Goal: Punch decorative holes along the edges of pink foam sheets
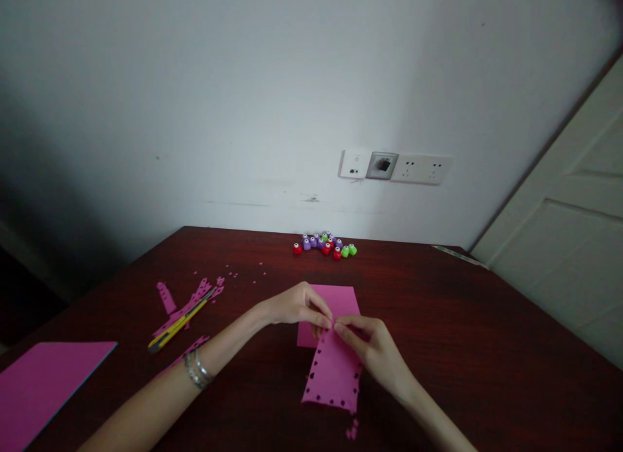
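A pink paper piece [335, 371] with small holes punched along its edges is held up between both hands. My left hand [299, 307] pinches its far edge from the left. From the right, my right hand [372, 345] closes thumb and fingers on the same edge, the two sets of fingertips almost touching. What lies exactly between the fingertips is hidden. Beyond and partly under the hands lies a plain pink sheet [335, 299] on the table. Tiny pink scraps [352, 430] sit just below the punched piece.
On the dark red table [438, 348], small purple, red and green craft punches [327, 246] cluster near the wall. At left are a yellow utility knife [179, 323], pink punched strips [166, 297] and a larger pink sheet [53, 380]. A ruler-like strip [460, 255] lies far right.
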The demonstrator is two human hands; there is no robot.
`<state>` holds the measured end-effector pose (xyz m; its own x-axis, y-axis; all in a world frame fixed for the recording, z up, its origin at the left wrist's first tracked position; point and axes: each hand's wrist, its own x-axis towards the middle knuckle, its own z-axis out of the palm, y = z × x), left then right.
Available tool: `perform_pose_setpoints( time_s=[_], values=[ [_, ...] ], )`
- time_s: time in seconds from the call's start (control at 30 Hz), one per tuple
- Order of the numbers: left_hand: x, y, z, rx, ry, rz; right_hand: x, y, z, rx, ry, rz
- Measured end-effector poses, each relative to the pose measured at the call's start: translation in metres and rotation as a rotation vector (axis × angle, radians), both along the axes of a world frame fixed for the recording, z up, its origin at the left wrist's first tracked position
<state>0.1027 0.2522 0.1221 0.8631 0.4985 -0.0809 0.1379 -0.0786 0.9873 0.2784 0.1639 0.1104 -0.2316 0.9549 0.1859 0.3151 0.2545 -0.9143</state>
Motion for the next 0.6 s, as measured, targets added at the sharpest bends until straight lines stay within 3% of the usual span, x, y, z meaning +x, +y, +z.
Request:
perform_pose_setpoints(
  time_s=[0.23, 0.6],
  values=[
    [-0.002, -0.012, 0.021, 0.263, 0.161, 0.004, 0.002, 0.001, 0.003, -0.068, -0.091, 0.014],
    [0.004, -0.023, 0.026, 0.592, 0.243, 0.047, 0.002, -0.001, 0.001, 0.021, -0.134, 0.003]
  ],
)
